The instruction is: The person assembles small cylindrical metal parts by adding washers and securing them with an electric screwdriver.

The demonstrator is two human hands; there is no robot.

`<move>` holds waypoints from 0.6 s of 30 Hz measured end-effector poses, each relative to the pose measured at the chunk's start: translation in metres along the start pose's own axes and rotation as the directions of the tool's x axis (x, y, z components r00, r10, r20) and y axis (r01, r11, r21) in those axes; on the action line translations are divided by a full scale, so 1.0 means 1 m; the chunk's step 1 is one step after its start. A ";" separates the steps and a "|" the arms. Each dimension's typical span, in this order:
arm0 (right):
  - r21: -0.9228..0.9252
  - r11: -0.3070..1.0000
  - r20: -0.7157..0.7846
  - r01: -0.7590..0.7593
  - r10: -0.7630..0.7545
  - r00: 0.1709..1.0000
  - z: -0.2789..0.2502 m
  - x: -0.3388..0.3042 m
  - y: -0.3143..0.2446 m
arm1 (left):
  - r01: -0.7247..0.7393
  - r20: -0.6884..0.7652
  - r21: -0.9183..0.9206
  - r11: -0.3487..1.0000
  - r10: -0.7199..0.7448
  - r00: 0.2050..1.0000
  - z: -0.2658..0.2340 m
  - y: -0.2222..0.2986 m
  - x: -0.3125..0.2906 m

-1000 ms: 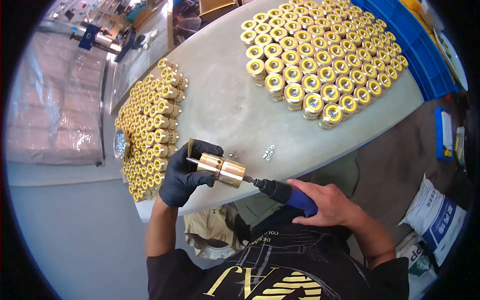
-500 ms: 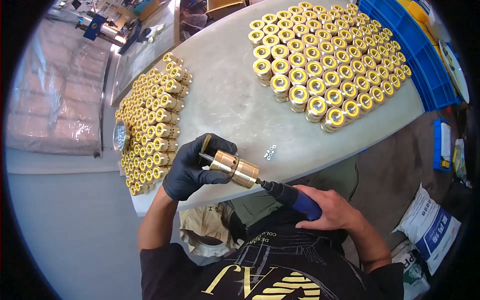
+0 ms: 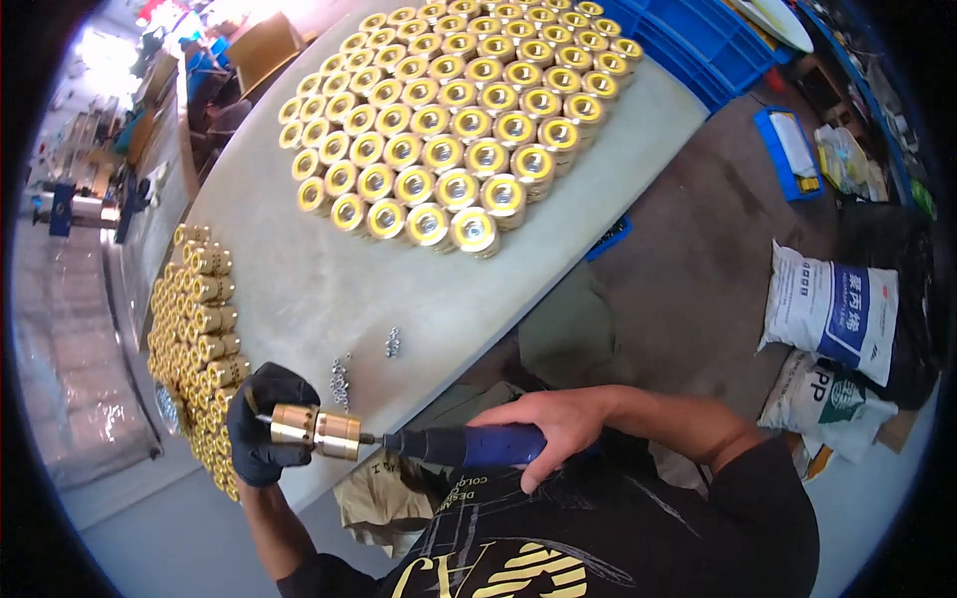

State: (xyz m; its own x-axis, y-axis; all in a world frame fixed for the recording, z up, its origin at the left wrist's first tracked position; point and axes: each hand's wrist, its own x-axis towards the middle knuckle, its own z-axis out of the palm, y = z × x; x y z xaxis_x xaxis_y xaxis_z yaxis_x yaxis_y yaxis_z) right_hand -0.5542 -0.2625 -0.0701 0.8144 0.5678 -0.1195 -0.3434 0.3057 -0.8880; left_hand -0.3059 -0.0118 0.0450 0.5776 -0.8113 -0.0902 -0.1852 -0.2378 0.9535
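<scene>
In my black-gloved left hand (image 3: 267, 427) is a brass cylinder (image 3: 317, 431) with holes around its wider end, lying roughly sideways. My fingers close around that end, and a thin rod-like piece sticks out past them. My bare right hand (image 3: 548, 427) grips a blue and black power screwdriver (image 3: 459, 445). Its bit points left and meets the cylinder's right end; how deep it reaches is hidden. Just above the cylinder, a pile of small metal parts (image 3: 340, 385), perhaps nuts, lies on the grey table (image 3: 289, 289). A smaller cluster of similar parts (image 3: 393, 343) lies beside it.
Many upright brass cylinders with yellow rings (image 3: 429, 122) cover the far table. More brass pieces (image 3: 204, 329) are stacked at the left edge beside a round dish (image 3: 169, 411). Blue crates (image 3: 688, 50) stand at the far right; white sacks (image 3: 832, 311) lie on the floor.
The view has swung right, so the table and its rows appear further left. Both hands keep their holds, the screwdriver now nearly level. The larger pile of small parts has come into sight.
</scene>
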 end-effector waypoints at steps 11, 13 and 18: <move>-0.031 0.999 -0.010 -0.015 0.014 1.000 -0.015 -0.002 -0.020 | -0.007 0.050 0.105 0.994 0.002 0.999 -0.020 0.011 0.024; -0.217 0.975 -0.048 -0.044 0.034 0.998 -0.028 -0.007 -0.033 | -0.014 -0.113 0.422 0.906 0.068 0.991 -0.034 0.004 0.031; -0.270 0.962 -0.217 -0.050 -0.010 0.976 -0.035 0.009 -0.049 | -0.020 -0.007 0.863 0.504 0.052 0.999 -0.058 -0.026 0.061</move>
State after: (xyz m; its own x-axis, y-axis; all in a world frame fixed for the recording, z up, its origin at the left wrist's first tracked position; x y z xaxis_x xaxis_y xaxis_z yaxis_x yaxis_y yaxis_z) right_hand -0.5136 -0.2986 -0.0430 0.9000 0.3854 -0.2036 -0.2445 0.0598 -0.9678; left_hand -0.2197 -0.0236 0.0319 0.5730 -0.8186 -0.0381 -0.7913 -0.5648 0.2344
